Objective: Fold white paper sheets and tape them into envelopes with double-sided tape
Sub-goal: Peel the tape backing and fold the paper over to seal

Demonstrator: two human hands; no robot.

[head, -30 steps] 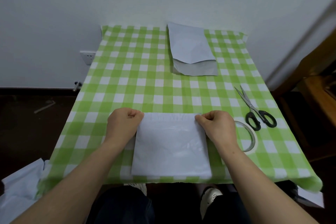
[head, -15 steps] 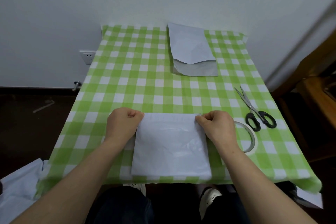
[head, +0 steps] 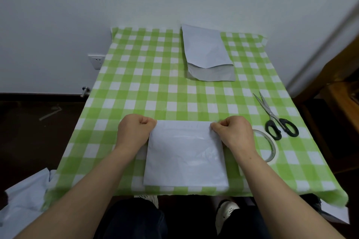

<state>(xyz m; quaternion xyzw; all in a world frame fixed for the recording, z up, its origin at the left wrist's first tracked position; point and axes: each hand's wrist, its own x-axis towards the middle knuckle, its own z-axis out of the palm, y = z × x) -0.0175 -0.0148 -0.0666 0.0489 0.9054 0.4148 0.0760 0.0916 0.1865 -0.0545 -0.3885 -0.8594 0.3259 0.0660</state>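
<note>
Green-and-white checked cloth covers the table, which stands against a pale wall; at the near edge lies a folded white sheet, its far edge running between the two hands; the left hand is curled into a loose fist at the far left corner, the right hand likewise at the far right corner, and both seem to press or pinch that edge, though the fingertips are tucked under and I cannot tell whether they grip the paper or only bear down on it; judging by this, the step in hand is creasing the top fold of the sheet. A roll of tape lies just beside the right wrist, scissors beyond it, and a finished envelope sits well apart by the wall; the next move probably calls for running along the crease to set it, then reaching for the tape to fix the flaps.
</note>
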